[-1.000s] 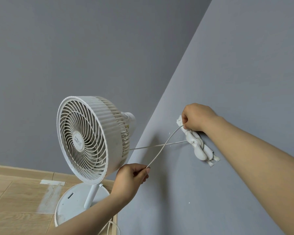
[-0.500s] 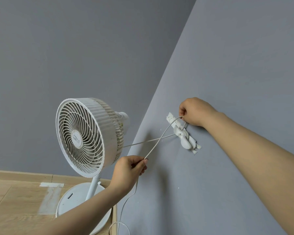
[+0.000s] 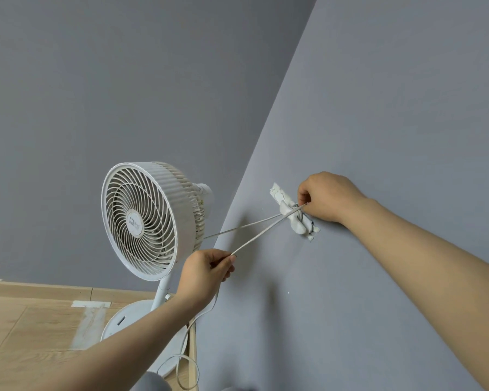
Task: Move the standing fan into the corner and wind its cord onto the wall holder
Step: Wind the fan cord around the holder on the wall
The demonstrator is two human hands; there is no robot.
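Observation:
The white standing fan (image 3: 150, 221) stands in the corner on its round base (image 3: 130, 320), its grille facing left. A thin white cord (image 3: 261, 235) runs from behind the fan head to the white wall holder (image 3: 292, 213) on the right wall. A second strand runs taut from the holder down to my left hand (image 3: 206, 273), which pinches it. My right hand (image 3: 326, 197) holds the cord at the holder, against the wall. Slack cord hangs below my left hand and loops (image 3: 181, 373) on the floor.
Two grey walls meet in a corner behind the fan. A light wooden floor (image 3: 26, 334) with a skirting board lies at the lower left, with a pale tape patch (image 3: 89, 304) beside the fan base.
My right hand has shifted from above the holder down onto its middle, bringing the cord with it. The strand to my left hand has pulled straighter. The fan has not moved.

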